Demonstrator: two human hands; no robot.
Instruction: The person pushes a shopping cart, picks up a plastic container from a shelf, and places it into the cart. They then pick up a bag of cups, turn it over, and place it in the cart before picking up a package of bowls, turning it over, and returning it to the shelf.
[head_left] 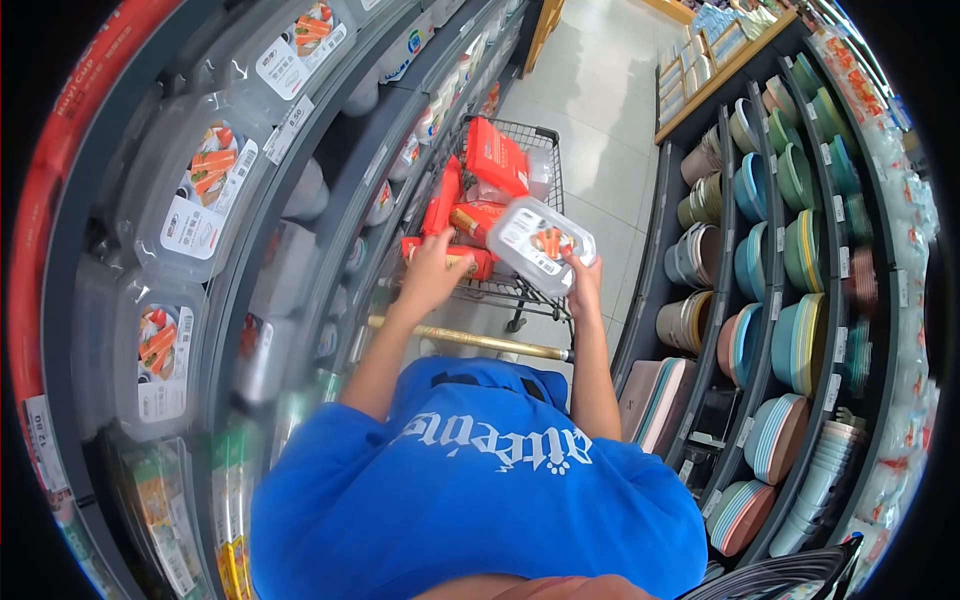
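Observation:
My right hand (585, 283) grips the near right corner of a clear plastic food container (525, 225) with a printed label, held tilted above the shopping cart (552, 137). My left hand (435, 275) is closed around a red package (480, 263) at the near end of the basket; part of this package is hidden behind my fingers. More red packages (495, 158) lie in the basket, and a translucent container (540, 172) stands at its far right. The cart's gold-coloured handle (480, 338) runs between my forearms and my body.
Shelves on the left hold similar food containers (200, 195) with labels. On the right, shelves carry stacked coloured bowls (797, 343), basins and trays (655, 400). A tiled aisle floor (600, 90) stretches ahead between the shelves.

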